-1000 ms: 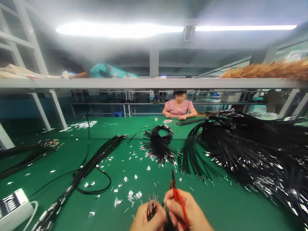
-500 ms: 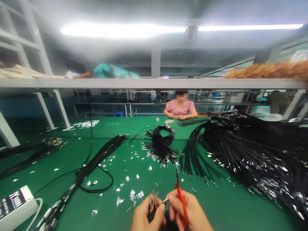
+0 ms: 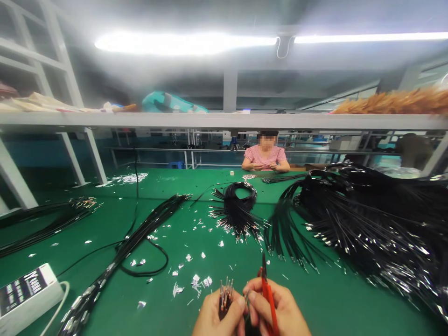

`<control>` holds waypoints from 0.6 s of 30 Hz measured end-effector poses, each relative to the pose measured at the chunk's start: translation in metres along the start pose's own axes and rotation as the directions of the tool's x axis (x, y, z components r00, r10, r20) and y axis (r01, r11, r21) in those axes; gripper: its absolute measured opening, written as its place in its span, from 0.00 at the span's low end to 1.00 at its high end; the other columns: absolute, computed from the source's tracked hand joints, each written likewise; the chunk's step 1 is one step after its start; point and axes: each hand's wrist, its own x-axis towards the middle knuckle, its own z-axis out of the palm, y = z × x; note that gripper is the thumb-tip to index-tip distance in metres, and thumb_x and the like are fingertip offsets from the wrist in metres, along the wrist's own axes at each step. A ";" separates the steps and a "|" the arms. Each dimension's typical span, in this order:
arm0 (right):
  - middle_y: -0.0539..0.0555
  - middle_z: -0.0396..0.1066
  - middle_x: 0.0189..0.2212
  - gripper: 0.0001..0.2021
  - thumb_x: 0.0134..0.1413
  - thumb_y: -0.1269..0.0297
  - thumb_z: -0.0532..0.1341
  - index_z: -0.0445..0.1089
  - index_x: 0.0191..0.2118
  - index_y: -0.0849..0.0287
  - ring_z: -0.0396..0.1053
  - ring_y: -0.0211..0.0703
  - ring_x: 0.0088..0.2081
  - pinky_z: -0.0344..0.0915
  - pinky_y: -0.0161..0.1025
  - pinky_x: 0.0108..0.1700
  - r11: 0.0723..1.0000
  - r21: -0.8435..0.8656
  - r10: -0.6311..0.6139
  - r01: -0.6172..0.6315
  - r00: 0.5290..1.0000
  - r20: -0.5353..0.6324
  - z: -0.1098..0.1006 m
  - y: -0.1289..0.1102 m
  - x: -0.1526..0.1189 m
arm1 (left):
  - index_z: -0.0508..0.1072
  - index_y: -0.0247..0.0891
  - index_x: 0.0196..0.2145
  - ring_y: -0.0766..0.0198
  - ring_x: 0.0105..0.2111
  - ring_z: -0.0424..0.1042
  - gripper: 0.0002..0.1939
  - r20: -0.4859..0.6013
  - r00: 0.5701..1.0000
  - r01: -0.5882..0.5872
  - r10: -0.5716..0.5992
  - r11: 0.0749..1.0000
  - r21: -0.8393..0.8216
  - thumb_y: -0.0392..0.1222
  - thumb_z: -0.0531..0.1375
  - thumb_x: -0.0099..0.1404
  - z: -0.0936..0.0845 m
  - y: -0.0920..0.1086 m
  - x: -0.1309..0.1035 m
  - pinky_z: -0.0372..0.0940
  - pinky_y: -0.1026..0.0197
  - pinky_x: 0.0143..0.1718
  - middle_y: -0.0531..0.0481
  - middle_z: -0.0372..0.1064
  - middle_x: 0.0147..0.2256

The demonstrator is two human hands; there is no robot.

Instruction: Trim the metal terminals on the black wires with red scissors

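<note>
The left hand [image 3: 215,317] is closed round a small bundle of black wires [image 3: 226,295] whose metal-tipped ends stand up just above the fingers. The right hand [image 3: 280,312] grips red-handled cutters [image 3: 266,289], blade tip pointing away over the bench [image 3: 315,298], while its thumb and forefinger seem to pinch 1 wire end right beside the bundle. Both hands sit at the bottom edge, touching or nearly so.

Around them lie scattered silvery scraps [image 3: 196,280], a fanned coil of wires [image 3: 238,210] further off, a long strand [image 3: 140,238] to the left, a large heap [image 3: 378,219] to the right and a white box [image 3: 24,294] at the left corner. A person in pink [image 3: 266,156] sits at the far end.

Judging from the crowding, the cutter tip could nick a neighbouring wire or a fingertip, and loose ends may slip from the grasp.

The wrists are cut off by the frame, and what is pinched is too small to make out
</note>
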 end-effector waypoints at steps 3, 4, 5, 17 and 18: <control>0.47 0.66 0.14 0.18 0.42 0.52 0.62 0.66 0.31 0.64 0.54 0.24 0.09 0.46 0.23 0.10 1.000 -0.011 -0.008 0.008 1.000 0.008 -0.001 0.000 0.000 | 0.63 0.36 0.20 0.71 0.14 0.56 0.21 -0.144 0.989 -0.015 0.036 0.989 0.145 0.58 0.53 0.53 0.002 -0.003 -0.001 0.51 0.67 0.17 0.55 0.58 0.12; 0.47 0.66 0.15 0.17 0.43 0.52 0.62 0.66 0.31 0.64 0.54 0.24 0.09 0.45 0.23 0.10 1.000 -0.006 -0.013 0.013 1.000 0.012 -0.001 0.000 0.000 | 0.63 0.36 0.20 0.70 0.14 0.56 0.21 -0.170 0.984 -0.021 0.051 0.985 0.173 0.58 0.53 0.52 0.002 -0.004 -0.001 0.52 0.67 0.18 0.55 0.58 0.12; 0.47 0.66 0.15 0.17 0.43 0.53 0.62 0.65 0.31 0.63 0.54 0.24 0.09 0.45 0.23 0.10 1.000 0.002 -0.019 0.019 1.000 0.022 0.000 0.001 0.000 | 0.63 0.35 0.20 0.70 0.14 0.57 0.21 -0.172 0.983 -0.026 0.057 0.984 0.175 0.58 0.53 0.53 0.003 -0.005 -0.001 0.52 0.67 0.18 0.55 0.59 0.13; 0.46 0.64 0.14 0.20 0.49 0.46 0.52 0.60 0.32 0.61 0.54 0.26 0.09 0.42 0.25 0.12 0.995 -0.102 0.007 -0.004 1.000 0.023 0.001 -0.016 -0.005 | 0.64 0.35 0.24 0.79 0.09 0.47 0.19 -0.226 0.974 -0.029 0.003 0.993 -0.113 0.56 0.59 0.49 -0.006 -0.004 0.002 0.40 0.70 0.11 0.59 0.58 0.16; 0.46 0.63 0.13 0.21 0.49 0.43 0.51 0.60 0.31 0.61 0.54 0.27 0.10 0.43 0.26 0.12 0.982 -0.186 0.027 -0.019 0.999 0.044 0.001 -0.016 -0.006 | 0.64 0.35 0.24 0.79 0.09 0.47 0.19 -0.253 0.967 -0.031 -0.001 0.992 -0.120 0.56 0.59 0.49 -0.007 -0.002 0.001 0.39 0.70 0.10 0.59 0.57 0.16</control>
